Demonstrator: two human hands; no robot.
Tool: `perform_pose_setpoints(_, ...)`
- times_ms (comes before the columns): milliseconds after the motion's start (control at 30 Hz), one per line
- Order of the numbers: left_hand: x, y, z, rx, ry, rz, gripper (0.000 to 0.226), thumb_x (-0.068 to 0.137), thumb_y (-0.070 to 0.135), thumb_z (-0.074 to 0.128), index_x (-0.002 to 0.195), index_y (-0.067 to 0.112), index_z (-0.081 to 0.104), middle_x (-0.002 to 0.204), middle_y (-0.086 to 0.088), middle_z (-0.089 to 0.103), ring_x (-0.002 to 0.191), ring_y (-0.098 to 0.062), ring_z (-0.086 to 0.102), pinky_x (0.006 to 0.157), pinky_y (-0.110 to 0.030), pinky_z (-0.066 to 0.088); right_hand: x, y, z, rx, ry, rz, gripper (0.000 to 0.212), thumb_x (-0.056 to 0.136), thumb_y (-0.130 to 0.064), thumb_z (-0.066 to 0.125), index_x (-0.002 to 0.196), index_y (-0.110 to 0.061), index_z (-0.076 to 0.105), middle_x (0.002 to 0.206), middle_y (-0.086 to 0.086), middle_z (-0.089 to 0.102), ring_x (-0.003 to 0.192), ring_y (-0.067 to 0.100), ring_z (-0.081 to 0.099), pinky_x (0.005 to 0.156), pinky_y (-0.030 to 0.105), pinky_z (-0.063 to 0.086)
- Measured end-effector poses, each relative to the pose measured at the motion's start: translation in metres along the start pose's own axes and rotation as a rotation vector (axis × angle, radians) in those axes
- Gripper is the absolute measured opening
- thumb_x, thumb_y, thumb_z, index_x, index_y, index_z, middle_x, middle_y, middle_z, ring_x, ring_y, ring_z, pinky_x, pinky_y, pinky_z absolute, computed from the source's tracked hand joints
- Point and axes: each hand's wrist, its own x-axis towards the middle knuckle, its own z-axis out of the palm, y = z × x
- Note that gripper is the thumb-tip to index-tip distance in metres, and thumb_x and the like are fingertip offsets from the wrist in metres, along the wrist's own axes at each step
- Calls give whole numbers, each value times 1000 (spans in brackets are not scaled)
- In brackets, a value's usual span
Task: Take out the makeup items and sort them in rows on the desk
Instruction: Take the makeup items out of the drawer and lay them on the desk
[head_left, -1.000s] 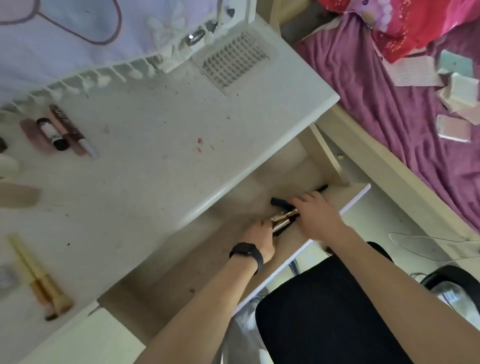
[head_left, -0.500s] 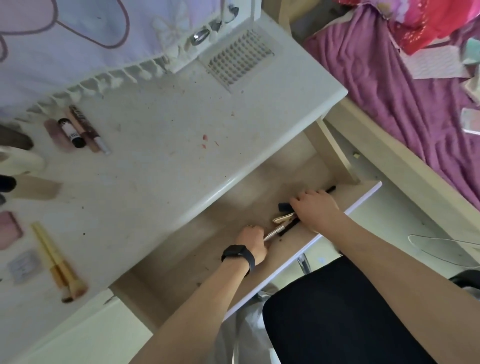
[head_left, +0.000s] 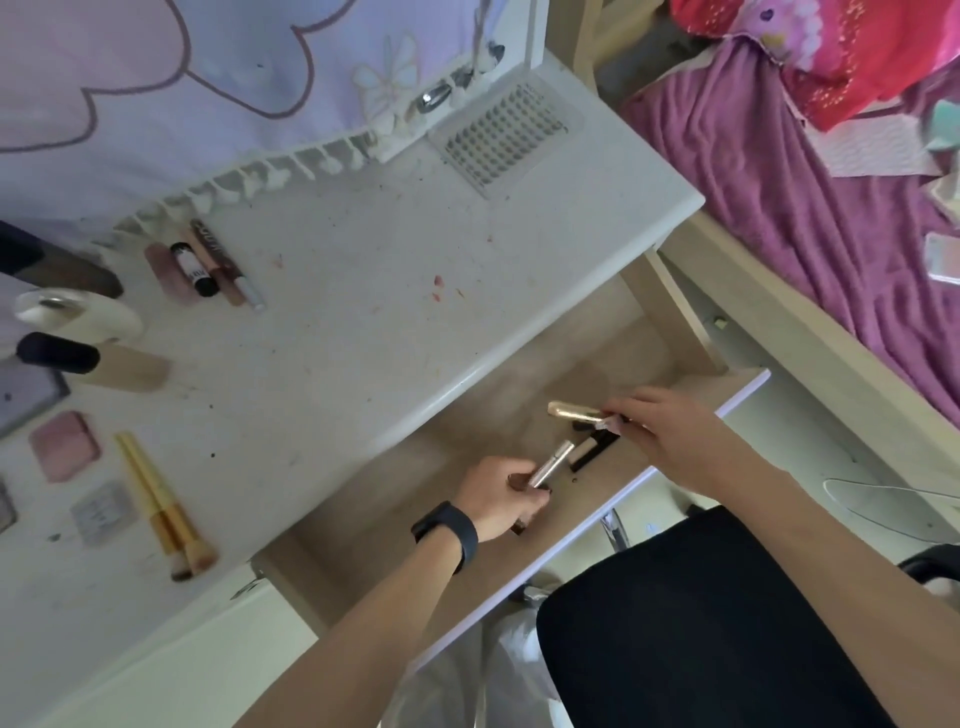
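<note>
Both hands are over the open wooden drawer under the white desk. My left hand, with a black wristband, grips a rose-gold tube pointing up and right. My right hand pinches a gold tube by one end, lifted above the drawer floor. A black item lies in the drawer between the hands. On the desk lie lip tubes, two gold brushes, a pink compact and a small grey compact.
A beige tube with a black cap and a white container lie at the desk's left. A vented white tray sits at the back right corner. A black chair is below the drawer, and a purple bed is on the right.
Both hands have lifted apart from the pile in the drawer: the left now holds the rose-gold tube, the right has raised the gold tube. The view has shifted left over the desk.
</note>
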Motion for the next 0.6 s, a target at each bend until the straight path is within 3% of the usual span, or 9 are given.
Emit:
perform_pose_setpoints(100, -30, 24, -18, -274, 22, 20, 10, 86, 17, 74, 95, 22, 77, 91, -4, 76, 82, -18, 69, 80, -32, 52, -12, -31, -13, 276, 202, 137, 22, 98, -23, 62, 118, -22, 73, 97, -10, 69, 78, 9, 60, 70, 16, 46)
perform_pose_setpoints(233, -64, 61, -57, -456, 64, 69, 21, 86, 8, 75, 94, 27, 77, 93, -3, 76, 86, -19, 71, 80, -37, 58, -2, -86, -31, 649, 341, 386, 17, 94, -33, 67, 108, -43, 71, 84, -18, 72, 75, -5, 64, 66, 2, 44)
perform_pose_setpoints(300, -75, 76, -87, -542, 191, 108, 21, 84, 6, 76, 95, 24, 77, 93, -5, 75, 84, -21, 71, 81, -44, 60, 12, -108, -35, 772, 324, 398, 14, 94, -37, 68, 102, -47, 70, 83, -13, 75, 78, 9, 70, 73, 13, 54)
perform_pose_setpoints(367, -74, 84, -124, -589, 401, 99, 19, 84, 10, 78, 99, 21, 76, 93, -2, 75, 84, -20, 71, 78, -42, 61, 32, -128, -34, 795, 284, 387, 8, 93, -40, 67, 98, -45, 72, 86, -9, 77, 82, 20, 72, 87, 37, 59)
perform_pose_setpoints(400, -69, 85, -145, -604, 508, 73, 20, 83, 14, 79, 102, 19, 75, 91, 0, 75, 83, -18, 72, 76, -40, 62, 43, -137, -31, 778, 264, 379, 6, 93, -42, 67, 95, -45, 72, 86, -10, 77, 85, 20, 72, 89, 41, 58)
perform_pose_setpoints(500, -48, 83, -212, -608, 763, -23, 18, 79, 21, 80, 95, 17, 73, 90, -2, 75, 86, -20, 73, 74, -40, 62, 81, -162, -21, 749, 210, 380, 9, 93, -43, 65, 86, -42, 70, 78, -13, 74, 82, 21, 71, 80, 35, 59)
perform_pose_setpoints(600, -29, 81, -266, -552, 848, -86, 7, 78, 14, 73, 82, 8, 70, 86, -11, 75, 81, -25, 74, 69, -41, 63, 121, -185, -9, 640, 127, 360, 22, 96, -41, 60, 80, -30, 71, 69, -12, 70, 63, 10, 59, 62, 21, 45)
